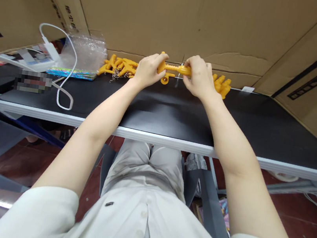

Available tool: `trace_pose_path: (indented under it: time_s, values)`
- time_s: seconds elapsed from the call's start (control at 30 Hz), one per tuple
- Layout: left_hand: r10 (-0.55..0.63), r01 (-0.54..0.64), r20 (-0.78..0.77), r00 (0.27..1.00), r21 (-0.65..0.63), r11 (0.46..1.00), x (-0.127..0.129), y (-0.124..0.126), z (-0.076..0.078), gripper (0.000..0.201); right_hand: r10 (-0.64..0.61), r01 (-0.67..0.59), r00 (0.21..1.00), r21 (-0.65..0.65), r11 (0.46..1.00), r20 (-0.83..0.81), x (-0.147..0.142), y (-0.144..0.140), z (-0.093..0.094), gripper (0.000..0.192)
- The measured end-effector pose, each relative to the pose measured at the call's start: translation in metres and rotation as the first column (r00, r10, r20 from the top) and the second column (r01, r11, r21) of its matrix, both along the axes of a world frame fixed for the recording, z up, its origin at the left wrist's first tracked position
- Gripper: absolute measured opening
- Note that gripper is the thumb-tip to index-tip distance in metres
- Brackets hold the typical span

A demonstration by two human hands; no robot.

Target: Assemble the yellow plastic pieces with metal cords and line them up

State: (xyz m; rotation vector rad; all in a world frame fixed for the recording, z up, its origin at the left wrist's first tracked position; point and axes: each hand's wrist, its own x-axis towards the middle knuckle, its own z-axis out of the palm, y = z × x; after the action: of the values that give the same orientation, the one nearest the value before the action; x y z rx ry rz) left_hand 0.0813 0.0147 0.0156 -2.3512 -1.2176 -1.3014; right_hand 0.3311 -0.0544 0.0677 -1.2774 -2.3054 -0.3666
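Crosswise, yellow toy (174, 69) between both hands' fingers (155, 61).

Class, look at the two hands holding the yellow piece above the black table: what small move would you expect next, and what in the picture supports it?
Probably a short pull or twist between the hands. The left hand and right hand each grip one end of the yellow ridged piece, held just above the black table. Similar yellow pieces lie in a left pile and a right pile.

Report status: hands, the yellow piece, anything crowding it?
Left hand and right hand both shut on yellow piece. Held above black table. Yellow piles either side, apart.
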Motion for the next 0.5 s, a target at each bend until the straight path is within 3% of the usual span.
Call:
trace_pose_path:
  time_s: [0.3,0.5]
  values:
    - [0.021,-0.026,-0.075,0.997,-0.062,0.998,0.010,-0.013,0.005,0.047,0.076,-0.080,0.995,-0.054,0.995,-0.067,0.002,0.009,-0.003,0.029]
    - [0.025,-0.026,-0.051,0.998,-0.028,0.999,0.011,-0.012,0.006,0.046,0.084,-0.092,0.988,-0.053,0.994,-0.133,0.002,0.006,-0.001,0.028]
